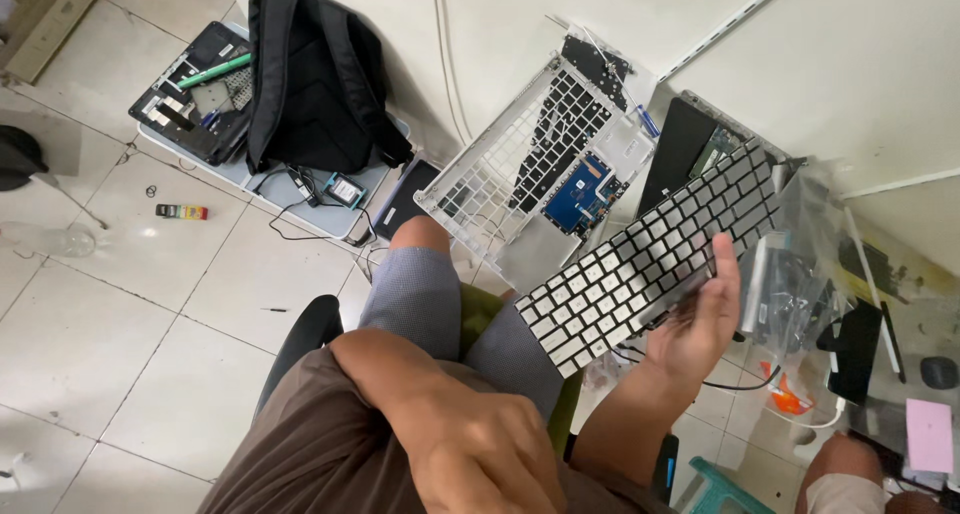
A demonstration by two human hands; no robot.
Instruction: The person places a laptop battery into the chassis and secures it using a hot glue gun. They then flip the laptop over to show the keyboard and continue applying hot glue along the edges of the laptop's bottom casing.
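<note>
I'm holding the loose keyboard [650,254] up in my right hand [700,324], fingers curled around its lower long edge with the thumb pressed on the key face. It's tilting diagonally and hanging in the air just right of the laptop palmrest shell [530,169], which is leaning on my raised knee [420,239]. My left hand [480,454] is folded into a loose fist against my thigh, below the keyboard and gripping nothing.

Risks I'm seeing:

- I'm gripping one edge only. The panel is thin and most of its length is cantilevering away from my hand, so it could flex or slip out and drop to the tiled floor [130,324].
- My thumb is pressing on keycaps, and too much pressure there could pop one off.
- The far corner of the keyboard is sitting close to the clear plastic bag [800,264]. Swinging it could snag the bag and drag the bits near it down.
- The shell is only propping on my knee, its blue circuit board [585,189] exposed and facing the keyboard. Shifting my leg could slide it off or knock the two together.
- Black cables [730,382] are trailing just below the keyboard, so catching one is easy.
- Any ribbon tail on the keyboard's underside: I can't tell, it's hidden.
</note>
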